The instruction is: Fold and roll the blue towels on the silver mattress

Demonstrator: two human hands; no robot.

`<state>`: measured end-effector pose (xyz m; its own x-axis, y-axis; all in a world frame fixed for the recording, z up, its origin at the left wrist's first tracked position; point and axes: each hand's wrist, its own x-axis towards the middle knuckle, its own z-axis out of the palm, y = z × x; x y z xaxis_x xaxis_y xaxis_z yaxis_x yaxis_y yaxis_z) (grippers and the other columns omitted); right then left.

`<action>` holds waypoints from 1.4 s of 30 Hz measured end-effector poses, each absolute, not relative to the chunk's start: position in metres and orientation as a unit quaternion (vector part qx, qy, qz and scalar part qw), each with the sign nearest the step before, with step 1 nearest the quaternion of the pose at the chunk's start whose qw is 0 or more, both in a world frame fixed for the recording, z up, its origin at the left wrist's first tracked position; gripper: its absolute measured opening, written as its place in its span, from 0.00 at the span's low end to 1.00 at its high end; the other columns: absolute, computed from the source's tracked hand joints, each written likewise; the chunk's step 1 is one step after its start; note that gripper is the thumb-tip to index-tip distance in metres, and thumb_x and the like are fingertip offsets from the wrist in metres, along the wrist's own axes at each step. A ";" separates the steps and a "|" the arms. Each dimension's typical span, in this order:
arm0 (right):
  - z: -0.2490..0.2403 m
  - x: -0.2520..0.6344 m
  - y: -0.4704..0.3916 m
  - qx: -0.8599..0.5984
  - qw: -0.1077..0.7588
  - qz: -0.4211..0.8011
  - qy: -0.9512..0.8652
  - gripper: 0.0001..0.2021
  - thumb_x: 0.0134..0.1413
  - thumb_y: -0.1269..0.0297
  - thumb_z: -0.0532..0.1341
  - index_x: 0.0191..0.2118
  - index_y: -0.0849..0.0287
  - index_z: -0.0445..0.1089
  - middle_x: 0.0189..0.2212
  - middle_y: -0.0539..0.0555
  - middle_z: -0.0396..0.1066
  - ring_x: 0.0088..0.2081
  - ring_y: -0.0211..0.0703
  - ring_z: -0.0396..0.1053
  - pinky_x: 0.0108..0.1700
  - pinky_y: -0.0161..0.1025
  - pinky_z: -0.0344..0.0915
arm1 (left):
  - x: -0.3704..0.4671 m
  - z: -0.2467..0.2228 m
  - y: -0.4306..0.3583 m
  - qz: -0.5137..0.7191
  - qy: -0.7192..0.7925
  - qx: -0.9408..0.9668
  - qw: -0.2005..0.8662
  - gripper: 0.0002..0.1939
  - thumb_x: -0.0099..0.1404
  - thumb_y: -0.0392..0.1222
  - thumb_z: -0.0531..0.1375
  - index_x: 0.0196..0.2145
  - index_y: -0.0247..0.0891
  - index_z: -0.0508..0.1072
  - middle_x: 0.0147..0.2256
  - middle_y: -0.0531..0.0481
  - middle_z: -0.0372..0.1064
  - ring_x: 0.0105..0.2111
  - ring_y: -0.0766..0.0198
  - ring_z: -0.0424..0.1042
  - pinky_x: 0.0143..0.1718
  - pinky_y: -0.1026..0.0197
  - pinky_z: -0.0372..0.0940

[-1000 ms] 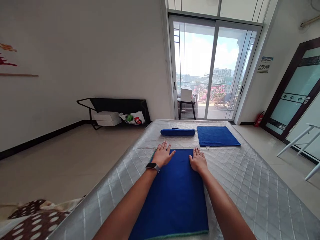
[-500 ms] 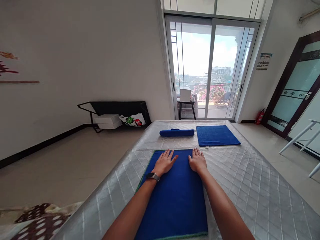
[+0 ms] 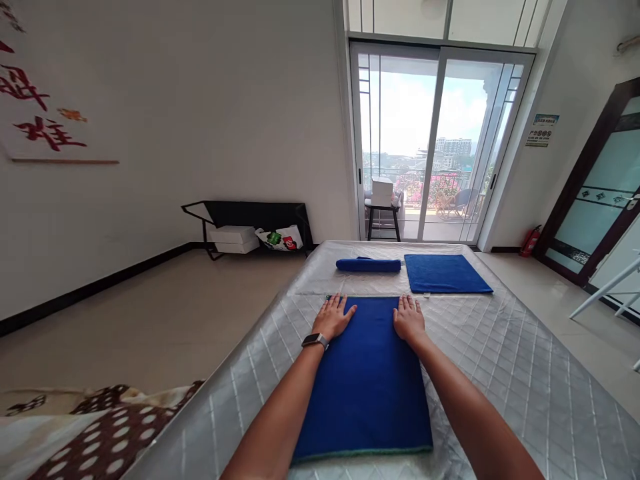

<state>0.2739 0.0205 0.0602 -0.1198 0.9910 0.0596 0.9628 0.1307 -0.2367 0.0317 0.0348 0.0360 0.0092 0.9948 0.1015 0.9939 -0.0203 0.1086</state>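
Observation:
A blue towel with green edging (image 3: 370, 387) lies flat on the silver quilted mattress. My left hand (image 3: 334, 317) rests palm down over its far left corner, fingers stretched forward and thumb apart. A watch with a dark face (image 3: 315, 340) is on that wrist. Opposite it, my right hand (image 3: 409, 319) lies flat at the far right corner, fingers extended. Neither hand grips the cloth. Beyond them are a rolled blue towel (image 3: 369, 265) and, to its right, a second blue towel (image 3: 447, 273) spread as a flat rectangle.
The mattress (image 3: 490, 360) fills the middle and right. Polka-dot brown fabric (image 3: 110, 433) lies at the lower left. Against the wall, a black frame (image 3: 257, 213) holds white boxes (image 3: 234, 240) and a printed bag (image 3: 281, 238). White metal legs (image 3: 605, 290) stand at the right.
The view has turned left, so the scene sits further right. My left hand has slid outward to the towel's left edge; my right hand stays by the far right corner.

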 end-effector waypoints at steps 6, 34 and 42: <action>0.056 0.269 0.002 -0.667 0.089 0.107 -0.732 0.32 0.67 0.56 0.40 0.70 0.71 0.46 0.71 0.63 0.43 0.71 0.47 0.40 0.69 0.47 0.37 | 0.034 0.036 0.035 0.082 0.701 0.709 0.005 0.40 0.71 0.63 0.36 0.68 0.31 0.53 0.69 0.37 0.47 0.69 0.50 0.45 0.68 0.46 0.43; 0.056 0.267 -0.004 -0.665 0.122 0.125 -0.727 0.32 0.67 0.56 0.41 0.71 0.70 0.44 0.71 0.63 0.44 0.72 0.44 0.36 0.69 0.46 0.33 | 0.041 0.010 -0.035 0.087 0.636 0.766 -0.033 0.39 0.72 0.63 0.35 0.67 0.32 0.56 0.68 0.37 0.51 0.68 0.51 0.49 0.67 0.47 0.49; 0.068 0.268 -0.009 -0.666 0.126 0.114 -0.726 0.31 0.67 0.59 0.42 0.70 0.71 0.47 0.70 0.62 0.46 0.71 0.44 0.41 0.69 0.44 0.35 | 0.011 0.014 -0.049 0.087 0.697 0.711 -0.025 0.43 0.71 0.64 0.36 0.67 0.25 0.54 0.68 0.33 0.47 0.69 0.48 0.47 0.67 0.46 0.48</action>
<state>0.2678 -0.0085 0.0679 -0.0801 0.9963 0.0319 0.9389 0.0862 -0.3332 0.0112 -0.0488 0.0145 0.0127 0.9871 0.1596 0.9960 -0.0267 0.0857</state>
